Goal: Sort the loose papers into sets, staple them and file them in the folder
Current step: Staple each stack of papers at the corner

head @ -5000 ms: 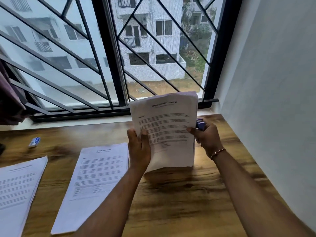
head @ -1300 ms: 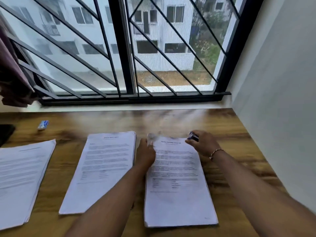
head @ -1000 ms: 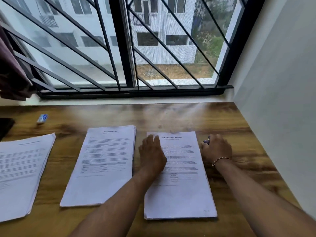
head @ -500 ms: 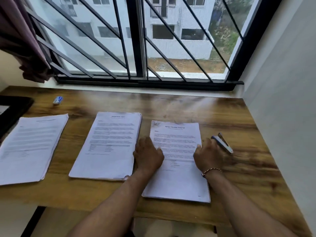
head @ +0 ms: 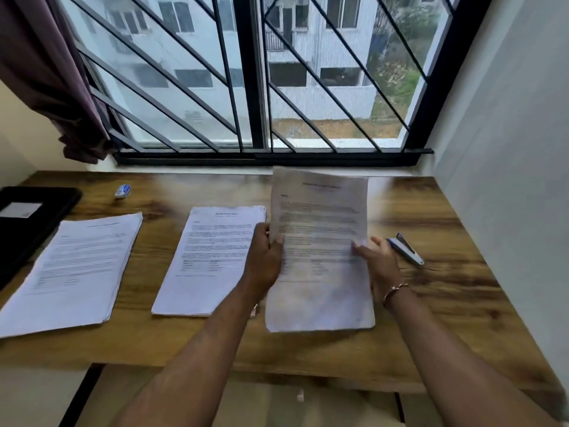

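Wood-grain desk point(head: 446, 318) stood against a barred window point(head: 255, 75), a maroon curtain point(head: 46, 72) bunched at its left edge. Three printed paper sets were spread along the desk. The left paper set point(head: 74, 272) lay flat near a black folder point(head: 27, 220) at the far left edge. The middle paper set point(head: 212, 260) lay flat just beside the person's left hand point(head: 266, 260). The right paper set point(head: 320, 251) was tilted up off the desk, its upper half blurred, its text too soft to read. The left hand gripped that set's left edge, thumb on the front. The right hand point(head: 378, 263) met the set's right edge with fingers partly spread; whether it gripped or only steadied the sheets could not be told. A bracelet point(head: 394, 291) circled the right wrist. A blue-and-silver stapler point(head: 406, 249) lay on the desk just right of the right hand, apart from it. A small blue-and-white box point(head: 122, 191) sat near the window, its label unreadable.
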